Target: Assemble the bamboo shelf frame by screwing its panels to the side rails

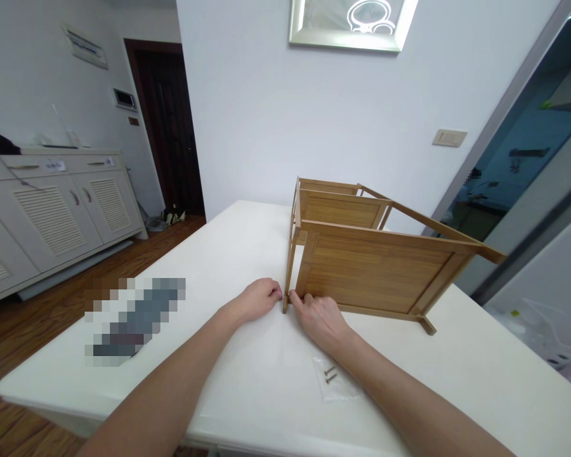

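Observation:
A brown wooden shelf rack (371, 266) lies on its side on the white table (247, 393), with its panels upright. My left hand (259, 298) rests on the tabletop just left of the rack's near corner leg. Its fingers are curled together, and whatever they may pinch is hidden. On the other side of that leg, my right hand (321, 320) grips the low rail near the corner, the index finger reaching to the joint. Below my right wrist lies a clear plastic bag (335, 390) with two screws (331, 378) on or in it.
A blurred-out dark item (140, 317) lies on the table's left part. Behind the table rises a white wall with a framed picture (352, 25). A white cabinet (52, 216) stands at the far left, and a doorway opens at the right.

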{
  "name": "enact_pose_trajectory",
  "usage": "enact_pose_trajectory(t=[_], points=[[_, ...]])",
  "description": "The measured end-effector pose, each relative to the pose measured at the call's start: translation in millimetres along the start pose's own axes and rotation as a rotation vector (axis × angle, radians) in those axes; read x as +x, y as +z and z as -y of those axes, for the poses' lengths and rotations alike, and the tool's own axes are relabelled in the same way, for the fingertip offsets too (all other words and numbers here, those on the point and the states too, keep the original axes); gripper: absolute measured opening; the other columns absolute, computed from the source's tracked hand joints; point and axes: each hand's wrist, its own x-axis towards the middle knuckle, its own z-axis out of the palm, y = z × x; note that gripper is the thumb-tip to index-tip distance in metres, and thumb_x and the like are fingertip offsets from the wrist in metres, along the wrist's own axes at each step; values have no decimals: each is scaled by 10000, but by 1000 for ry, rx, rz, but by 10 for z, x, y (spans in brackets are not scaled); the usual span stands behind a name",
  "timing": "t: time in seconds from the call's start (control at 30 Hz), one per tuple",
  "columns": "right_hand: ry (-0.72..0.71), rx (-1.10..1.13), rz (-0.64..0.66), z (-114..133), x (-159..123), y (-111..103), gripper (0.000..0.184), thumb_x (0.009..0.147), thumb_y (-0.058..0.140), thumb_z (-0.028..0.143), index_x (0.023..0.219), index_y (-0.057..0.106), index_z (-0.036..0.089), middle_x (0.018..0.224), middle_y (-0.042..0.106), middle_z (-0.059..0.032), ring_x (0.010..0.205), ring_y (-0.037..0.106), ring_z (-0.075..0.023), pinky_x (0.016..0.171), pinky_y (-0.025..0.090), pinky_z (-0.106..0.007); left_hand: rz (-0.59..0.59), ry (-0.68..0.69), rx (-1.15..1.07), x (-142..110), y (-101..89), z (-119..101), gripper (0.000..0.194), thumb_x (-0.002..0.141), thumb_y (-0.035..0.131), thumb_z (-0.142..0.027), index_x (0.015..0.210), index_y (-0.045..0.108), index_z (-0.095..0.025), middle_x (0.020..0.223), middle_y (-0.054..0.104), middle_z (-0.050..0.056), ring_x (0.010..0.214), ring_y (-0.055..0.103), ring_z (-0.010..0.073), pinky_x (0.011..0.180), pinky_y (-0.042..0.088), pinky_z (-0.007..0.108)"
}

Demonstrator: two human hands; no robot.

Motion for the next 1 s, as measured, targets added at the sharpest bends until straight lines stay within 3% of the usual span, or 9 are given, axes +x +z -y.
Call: enact_pose_trajectory(t=[0.2, 0.53, 0.7, 1.0], points=[[0, -5, -22, -1, 2, 20, 359, 910, 358, 96, 1263, 412, 132, 822, 660, -129, 700, 662, -201, 547, 409, -241, -10, -36, 23, -6, 46, 13, 176, 787, 491, -209, 748, 660, -181, 705, 671, 28, 635, 573, 150, 592, 394, 237], [5, -3, -6, -8, -7, 14, 367, 911, 340, 90, 1270, 403, 134, 843, 660, -135, 718, 664, -204, 569, 431, -246, -31, -44, -5, 16, 112, 27, 148, 736, 527, -158, 801, 658, -181, 717, 667, 7, 634, 583, 135, 564, 404, 216], [1, 0, -23, -15, -6, 29, 359, 913, 345, 86, 1265, 403, 125, 830, 661, -139, 709, 662, -197, 562, 420, -236, -40, -14, -4, 3, 65, -22, 206, 783, 507, -213, 902, 670, -170, 758, 666, 18, 668, 592, 146, 606, 423, 230], [11, 4, -6, -11, -13, 22, 380, 915, 331, 92, 1287, 402, 126, 855, 663, -145, 720, 664, -207, 579, 433, -254, -25, 20, 73, -16, 42, -41, 210, 787, 492, -188, 746, 698, -186, 799, 693, 52, 731, 623, 174, 692, 440, 256]])
